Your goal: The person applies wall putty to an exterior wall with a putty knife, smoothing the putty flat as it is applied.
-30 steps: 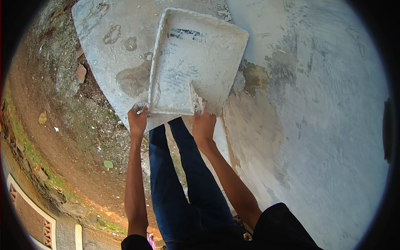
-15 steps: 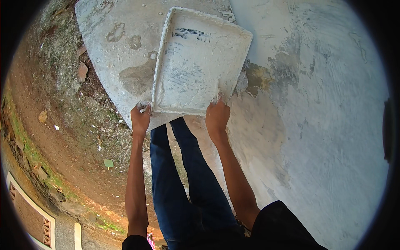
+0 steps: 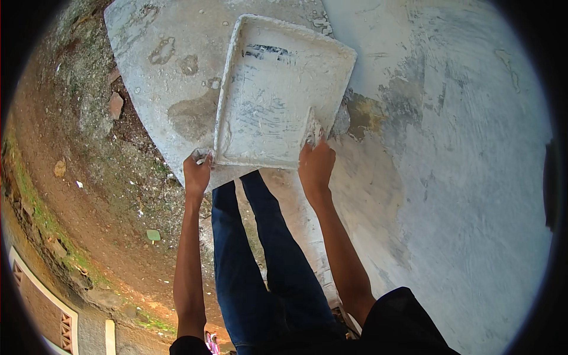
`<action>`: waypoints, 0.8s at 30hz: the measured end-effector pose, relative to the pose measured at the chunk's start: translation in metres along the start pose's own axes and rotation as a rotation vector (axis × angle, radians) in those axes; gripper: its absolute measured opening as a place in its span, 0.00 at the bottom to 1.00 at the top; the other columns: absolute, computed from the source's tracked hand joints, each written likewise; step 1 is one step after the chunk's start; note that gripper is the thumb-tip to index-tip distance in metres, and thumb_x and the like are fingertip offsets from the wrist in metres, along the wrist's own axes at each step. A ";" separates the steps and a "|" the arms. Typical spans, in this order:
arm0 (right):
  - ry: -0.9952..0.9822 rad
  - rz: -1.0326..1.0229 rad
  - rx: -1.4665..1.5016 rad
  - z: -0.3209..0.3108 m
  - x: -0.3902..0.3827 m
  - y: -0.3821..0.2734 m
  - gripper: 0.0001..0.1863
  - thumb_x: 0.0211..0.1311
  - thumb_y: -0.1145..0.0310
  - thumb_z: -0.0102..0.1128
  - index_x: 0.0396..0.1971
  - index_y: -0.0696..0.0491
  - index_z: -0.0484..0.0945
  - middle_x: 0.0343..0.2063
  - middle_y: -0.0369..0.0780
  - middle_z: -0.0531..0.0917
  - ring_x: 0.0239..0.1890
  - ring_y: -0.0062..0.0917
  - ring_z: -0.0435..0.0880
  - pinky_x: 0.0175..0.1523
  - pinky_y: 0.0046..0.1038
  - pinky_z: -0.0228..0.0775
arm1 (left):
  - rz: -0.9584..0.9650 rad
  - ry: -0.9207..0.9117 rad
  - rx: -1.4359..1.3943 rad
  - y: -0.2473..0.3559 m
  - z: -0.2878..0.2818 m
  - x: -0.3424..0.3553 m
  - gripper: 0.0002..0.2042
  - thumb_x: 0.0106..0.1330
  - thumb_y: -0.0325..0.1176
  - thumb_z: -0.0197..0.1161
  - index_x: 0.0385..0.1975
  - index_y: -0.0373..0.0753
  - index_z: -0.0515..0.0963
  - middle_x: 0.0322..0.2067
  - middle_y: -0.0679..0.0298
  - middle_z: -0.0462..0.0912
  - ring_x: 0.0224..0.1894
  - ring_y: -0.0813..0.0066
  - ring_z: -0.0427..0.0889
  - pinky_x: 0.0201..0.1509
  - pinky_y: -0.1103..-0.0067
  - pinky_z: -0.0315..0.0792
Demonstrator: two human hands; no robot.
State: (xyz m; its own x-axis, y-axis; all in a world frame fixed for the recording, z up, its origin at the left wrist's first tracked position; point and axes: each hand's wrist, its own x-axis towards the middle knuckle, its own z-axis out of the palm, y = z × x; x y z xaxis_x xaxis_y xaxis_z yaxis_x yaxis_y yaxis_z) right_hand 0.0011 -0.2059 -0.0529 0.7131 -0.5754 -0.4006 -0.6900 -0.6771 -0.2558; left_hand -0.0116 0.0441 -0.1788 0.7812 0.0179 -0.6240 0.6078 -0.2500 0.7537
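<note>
Head view, and the white-smeared tray (image 3: 307, 71) is far and central, slightly askew over a pale grey slab (image 3: 136, 53)! Left hand (image 3: 197, 174) has its near-left corner, fingers curled narrow, thumb up against the rim. Over at the near-right corner, the right hand (image 3: 317, 165) has its fingers closed around a white-caked scraper (image 3: 312, 122), blade pointing far, handle hidden in the fist; whether that blade touches the tray's bottom, I can't tell. Dark streaks show through the coating. Blue jeans (image 3: 236, 254) nearer, a patchy grey-white surface (image 3: 473, 177) to the right, and a reddish stone (image 3: 116, 105) out left.
</note>
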 end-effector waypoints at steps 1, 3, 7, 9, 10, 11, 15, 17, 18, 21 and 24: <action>-0.007 -0.001 -0.001 0.002 0.004 0.009 0.15 0.56 0.72 0.54 0.42 0.65 0.73 0.25 0.57 0.80 0.31 0.51 0.80 0.38 0.46 0.72 | -0.007 0.001 -0.001 0.001 -0.001 -0.001 0.07 0.63 0.26 0.58 0.30 0.27 0.77 0.22 0.61 0.80 0.23 0.80 0.74 0.27 0.79 0.69; 0.043 -0.009 -0.225 0.006 0.011 0.021 0.12 0.56 0.72 0.54 0.37 0.65 0.74 0.24 0.57 0.80 0.30 0.50 0.81 0.37 0.45 0.72 | -0.011 -0.003 -0.008 0.000 0.001 -0.001 0.07 0.63 0.27 0.58 0.30 0.27 0.77 0.22 0.61 0.80 0.22 0.80 0.73 0.27 0.79 0.69; 0.111 0.008 -0.270 0.022 0.002 0.018 0.10 0.55 0.72 0.55 0.33 0.65 0.74 0.24 0.56 0.80 0.30 0.49 0.81 0.37 0.45 0.72 | -0.017 -0.003 0.002 -0.001 0.001 0.003 0.07 0.62 0.27 0.58 0.30 0.27 0.77 0.22 0.61 0.80 0.22 0.80 0.73 0.28 0.78 0.69; 0.037 0.060 -0.141 0.033 -0.006 0.008 0.10 0.55 0.72 0.55 0.33 0.65 0.75 0.24 0.56 0.80 0.30 0.49 0.81 0.37 0.45 0.72 | -0.022 -0.014 0.020 -0.001 0.002 0.001 0.07 0.63 0.27 0.58 0.30 0.27 0.77 0.22 0.61 0.80 0.22 0.80 0.73 0.28 0.78 0.69; 0.045 0.015 -0.097 0.042 -0.018 0.002 0.10 0.55 0.72 0.55 0.32 0.65 0.76 0.24 0.56 0.80 0.31 0.50 0.81 0.38 0.45 0.72 | -0.023 -0.010 -0.015 -0.001 0.002 0.000 0.07 0.62 0.26 0.58 0.31 0.27 0.77 0.22 0.61 0.80 0.23 0.80 0.74 0.28 0.78 0.69; -0.075 0.001 -0.138 0.053 -0.025 0.000 0.11 0.55 0.72 0.55 0.35 0.64 0.75 0.24 0.56 0.80 0.30 0.50 0.80 0.39 0.45 0.72 | -0.024 -0.007 -0.048 -0.001 0.001 0.000 0.07 0.62 0.26 0.58 0.31 0.27 0.77 0.22 0.60 0.80 0.23 0.80 0.74 0.28 0.78 0.69; -0.193 -0.195 -0.203 0.057 -0.046 -0.024 0.19 0.56 0.72 0.54 0.48 0.62 0.72 0.24 0.56 0.80 0.31 0.50 0.80 0.41 0.45 0.71 | 0.019 0.008 -0.004 0.003 0.002 -0.001 0.07 0.62 0.26 0.58 0.31 0.28 0.78 0.23 0.60 0.81 0.24 0.80 0.75 0.28 0.78 0.69; -0.148 -0.166 -0.162 0.040 -0.034 -0.024 0.19 0.56 0.72 0.53 0.48 0.62 0.72 0.24 0.56 0.80 0.31 0.50 0.80 0.41 0.46 0.71 | 0.010 -0.008 0.017 0.002 0.001 0.000 0.06 0.62 0.26 0.58 0.30 0.28 0.78 0.22 0.60 0.81 0.23 0.80 0.75 0.29 0.78 0.69; -0.106 -0.136 -0.124 0.030 -0.026 -0.023 0.20 0.56 0.72 0.53 0.49 0.62 0.71 0.24 0.56 0.80 0.31 0.50 0.80 0.41 0.46 0.71 | 0.008 -0.004 0.017 0.003 0.000 0.000 0.06 0.62 0.26 0.58 0.30 0.28 0.78 0.22 0.60 0.81 0.23 0.80 0.75 0.29 0.78 0.69; 0.026 -0.048 -0.060 0.002 0.006 -0.011 0.19 0.56 0.72 0.54 0.47 0.64 0.71 0.24 0.56 0.80 0.31 0.51 0.80 0.39 0.46 0.71 | 0.033 -0.004 0.024 0.005 -0.004 -0.002 0.06 0.62 0.26 0.58 0.30 0.28 0.78 0.22 0.61 0.81 0.23 0.80 0.75 0.29 0.78 0.69; 0.116 -0.057 -0.141 0.000 0.041 0.002 0.17 0.55 0.71 0.55 0.43 0.65 0.73 0.24 0.56 0.80 0.31 0.50 0.81 0.38 0.45 0.72 | 0.019 -0.012 0.028 0.009 0.001 -0.001 0.06 0.62 0.26 0.58 0.29 0.29 0.78 0.22 0.61 0.81 0.23 0.80 0.75 0.29 0.79 0.69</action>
State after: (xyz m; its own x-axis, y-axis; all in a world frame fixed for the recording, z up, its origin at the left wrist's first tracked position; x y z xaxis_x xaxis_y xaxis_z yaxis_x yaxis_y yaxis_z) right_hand 0.0289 -0.2302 -0.0700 0.7654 -0.5781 -0.2829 -0.6300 -0.7628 -0.1456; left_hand -0.0072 0.0414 -0.1718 0.7907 0.0011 -0.6122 0.5885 -0.2770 0.7596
